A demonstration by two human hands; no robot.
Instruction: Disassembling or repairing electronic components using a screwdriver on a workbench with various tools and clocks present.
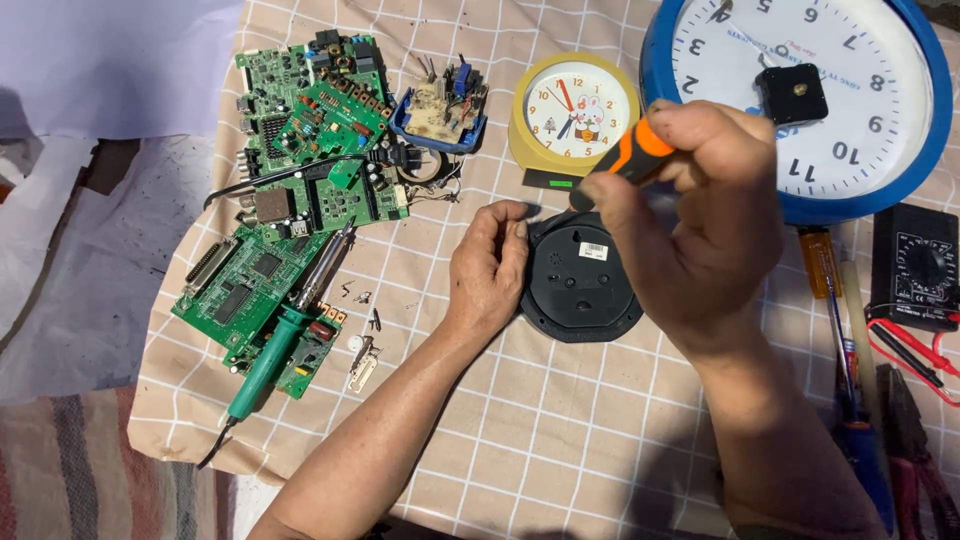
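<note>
Right hand: the right hand (700, 215) is closed around a screwdriver (628, 160) with an orange-and-black handle; fingers wrapped tight, tip pointing down and away from the palm toward the black case below.
Left hand: the left hand (490, 265) lies flat, fingers curled lightly, fingertips (515, 215) pressing the upper left rim of the black clock back (580, 285). Not gripping, only bracing.
Work piece: black clock back sits between the two hands, face down on the checked cloth (520, 440), just under the right knuckles.
Tip contact: hidden by the right fingers; cannot tell whether the blade sits in a screw.
Beyond the right hand: small yellow clock (570, 110) just past the screwdriver; large blue-rimmed wall clock (850, 100) touching distance behind the knuckles, its black movement exposed.
Right of wrist: multimeter (915, 265) with red leads, pliers and other screwdrivers near the cloth edge.
Beyond the left hand: loose screws (360, 295) near the wrist, soldering iron (285, 345) lying on green circuit boards (300, 150) further out.
Risk 1: judged, blade may slip off the screw, since the case is held only by fingertip pressure on one rim; it could pivot.
Risk 2: judged, a slip would drive the tip toward the left fingers.
Risk 3: judged, freed screws could roll among the loose ones and be confused.
</note>
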